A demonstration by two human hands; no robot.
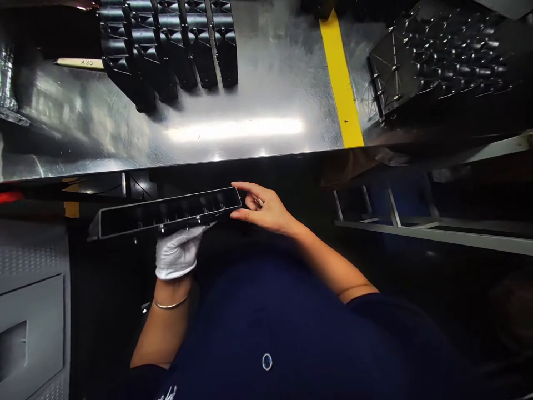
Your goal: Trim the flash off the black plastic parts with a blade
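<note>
A long black plastic part (166,212), shaped like an open trough with small pegs along its lower edge, is held in front of my body, tilted slightly up to the right. My left hand (178,253), in a white glove, grips it from below; its fingertips are hidden behind the part. At the part's right end is my bare right hand (262,208), thumb and forefinger pinching the end from both sides. A small thin light-coloured thing (259,202) shows among its curled fingers, too small to name.
On the metal table (266,111) stand several similar black parts (170,50) in a row, beside a pale label marked A35 (81,63). A yellow strip (342,78) crosses the top. More black parts (453,55) are at right. A grey metal frame (433,236) stands below; a grey case (33,305) is at left.
</note>
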